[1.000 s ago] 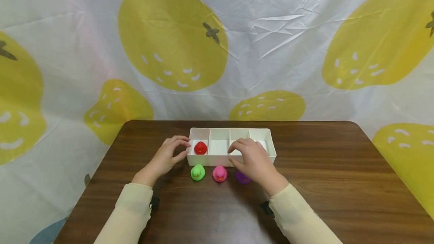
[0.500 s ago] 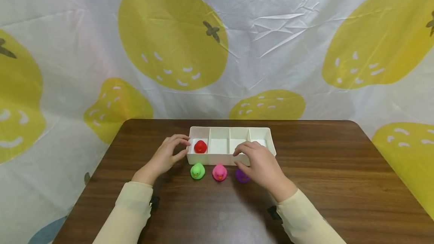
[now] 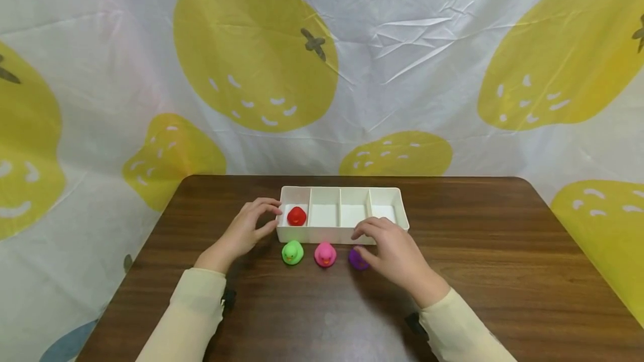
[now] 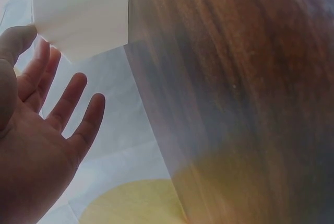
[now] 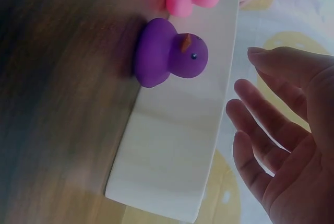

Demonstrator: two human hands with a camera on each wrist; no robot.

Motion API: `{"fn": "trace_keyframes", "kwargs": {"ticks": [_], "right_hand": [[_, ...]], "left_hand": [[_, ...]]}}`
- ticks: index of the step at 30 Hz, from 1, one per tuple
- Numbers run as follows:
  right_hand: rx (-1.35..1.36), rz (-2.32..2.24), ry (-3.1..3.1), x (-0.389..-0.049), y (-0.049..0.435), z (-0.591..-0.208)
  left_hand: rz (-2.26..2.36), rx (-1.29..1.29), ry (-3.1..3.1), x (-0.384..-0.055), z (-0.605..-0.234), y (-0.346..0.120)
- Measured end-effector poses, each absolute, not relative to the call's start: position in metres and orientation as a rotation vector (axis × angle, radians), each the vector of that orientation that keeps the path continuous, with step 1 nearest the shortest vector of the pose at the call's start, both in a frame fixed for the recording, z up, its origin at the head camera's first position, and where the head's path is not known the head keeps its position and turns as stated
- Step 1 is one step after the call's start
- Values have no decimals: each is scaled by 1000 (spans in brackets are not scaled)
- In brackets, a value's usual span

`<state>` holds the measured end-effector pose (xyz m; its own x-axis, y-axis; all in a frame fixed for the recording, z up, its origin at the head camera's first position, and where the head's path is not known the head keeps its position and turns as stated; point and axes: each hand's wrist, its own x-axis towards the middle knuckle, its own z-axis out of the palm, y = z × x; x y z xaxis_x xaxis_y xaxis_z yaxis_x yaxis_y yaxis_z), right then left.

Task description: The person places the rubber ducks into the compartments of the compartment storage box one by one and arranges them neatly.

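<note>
A white box with a row of compartments (image 3: 322, 235) stands on the table; a red rubber duck (image 3: 297, 217) sits in its leftmost one. My left hand (image 3: 249, 229) is at the box's left end, thumb and fingers relaxed, with the fingertips right at the end wall (image 4: 83, 18). Above the box's front right part hovers my right hand (image 3: 394, 253), fingers loosely bent and nothing between them. Its thumb overlaps the purple rubber duck (image 3: 356, 260) in the head view; the right wrist view shows that duck (image 5: 172, 57) apart from the fingers.
In front of the box, a green duck (image 3: 292, 253) and a pink duck (image 3: 325, 255) line up with the purple one. The dark wooden table (image 3: 478, 250) extends to both sides. Behind it hangs a white cloth with yellow fruit prints (image 3: 402, 71).
My right hand has drawn back to the right and slightly toward me, uncovering more of the right compartments. The left hand keeps its place at the box's end; the ducks stay put.
</note>
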<state>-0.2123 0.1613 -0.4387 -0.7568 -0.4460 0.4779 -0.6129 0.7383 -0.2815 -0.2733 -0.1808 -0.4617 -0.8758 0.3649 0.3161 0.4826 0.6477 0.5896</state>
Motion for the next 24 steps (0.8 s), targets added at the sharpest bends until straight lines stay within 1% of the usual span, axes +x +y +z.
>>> {"fn": "trace_keyframes", "kwargs": {"ticks": [11,24], "right_hand": [[776,627,-2702,-208,163,-447],[787,629,-2783,-212,171,-450]], "left_hand": [[-1040,-686,-2715,-273,-463,-183],[-1050,-696,-2715,-277,-464,-183]]}}
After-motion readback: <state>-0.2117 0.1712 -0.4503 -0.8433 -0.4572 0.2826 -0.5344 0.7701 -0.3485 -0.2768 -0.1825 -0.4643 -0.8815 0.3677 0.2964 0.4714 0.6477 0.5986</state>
